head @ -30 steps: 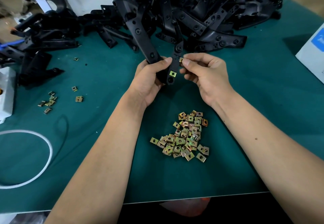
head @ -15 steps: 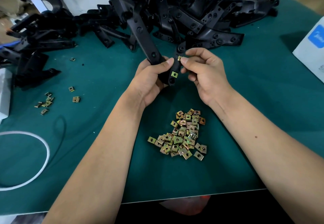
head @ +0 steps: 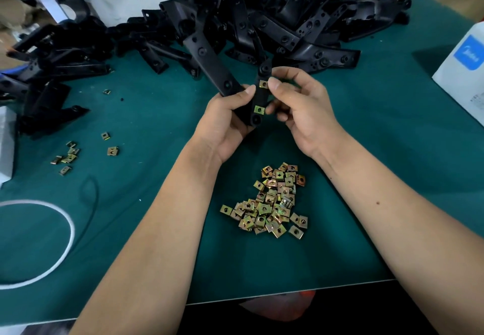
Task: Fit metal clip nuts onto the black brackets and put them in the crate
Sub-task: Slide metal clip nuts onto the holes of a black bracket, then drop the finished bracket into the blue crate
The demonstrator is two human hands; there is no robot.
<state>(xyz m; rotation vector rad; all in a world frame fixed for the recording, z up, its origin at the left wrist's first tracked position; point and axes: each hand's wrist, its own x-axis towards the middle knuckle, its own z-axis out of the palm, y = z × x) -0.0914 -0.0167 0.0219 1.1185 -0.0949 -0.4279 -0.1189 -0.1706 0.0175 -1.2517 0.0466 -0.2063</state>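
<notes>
Gripping black bracket [head: 258, 99] in left hand [head: 225, 125], above table [head: 157, 114]. Pinching upper clip nut [head: 263, 84] on bracket with right hand [head: 301, 109]; lower clip nut [head: 259, 109] sitting fitted. Loose nut pile [head: 272, 203] lying below hands; bracket heap [head: 262, 25] behind. No crate showing.

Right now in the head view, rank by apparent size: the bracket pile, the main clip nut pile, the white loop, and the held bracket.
1. bracket pile
2. white loop, partly cut off
3. held bracket and main clip nut pile look alike; unranked.
</notes>
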